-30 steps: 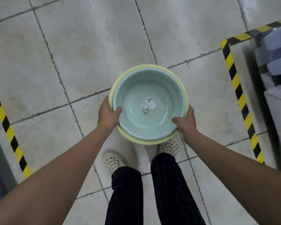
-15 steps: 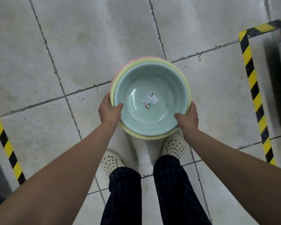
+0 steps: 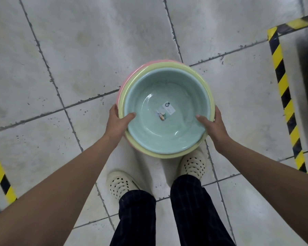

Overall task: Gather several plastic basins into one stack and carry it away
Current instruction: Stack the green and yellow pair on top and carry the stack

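Observation:
I hold a nested stack of three plastic basins above the tiled floor. A pale green basin [image 3: 167, 125] with a small label in its bottom sits inside a yellow basin [image 3: 160, 155], which sits inside a pink basin [image 3: 130, 75] whose rim shows only at the upper left. My left hand [image 3: 118, 121] grips the stack's left rim with the thumb inside the green basin. On the opposite rim, my right hand [image 3: 214, 126] grips the same way.
Grey floor tiles [image 3: 87, 41] with dark grout lines lie all around. Yellow-black hazard tape [image 3: 283, 96] runs down the right side, with a dark blurred object beyond it, and more tape [image 3: 0, 174] at the left edge. My feet in white perforated shoes [image 3: 121, 183] stand below the stack.
The stack has tilted and shifted so the pink rim shows at upper left. The view has slid, and the grey equipment at the right edge has left the frame.

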Motion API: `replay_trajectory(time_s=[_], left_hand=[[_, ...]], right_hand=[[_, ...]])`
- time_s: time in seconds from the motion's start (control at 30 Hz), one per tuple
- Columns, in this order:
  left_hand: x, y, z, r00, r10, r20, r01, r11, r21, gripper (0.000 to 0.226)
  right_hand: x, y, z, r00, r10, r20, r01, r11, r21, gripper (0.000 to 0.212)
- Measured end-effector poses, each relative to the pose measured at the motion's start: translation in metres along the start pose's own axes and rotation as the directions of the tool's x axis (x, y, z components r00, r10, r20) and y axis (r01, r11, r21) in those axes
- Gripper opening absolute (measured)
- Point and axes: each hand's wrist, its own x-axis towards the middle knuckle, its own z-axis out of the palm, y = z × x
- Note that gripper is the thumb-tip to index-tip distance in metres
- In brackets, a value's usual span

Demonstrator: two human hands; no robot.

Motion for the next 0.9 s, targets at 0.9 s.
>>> replay_trajectory(time_s=[0.9], left_hand=[[0.026, -0.038, 0.003, 0.964, 0.265, 0.012, -0.263, 0.959, -0.107, 0.067]], right_hand=[[0.055, 0.024, -0.003, 0.935, -0.353, -0.012, 0.351, 0.933, -0.082, 0.085]])
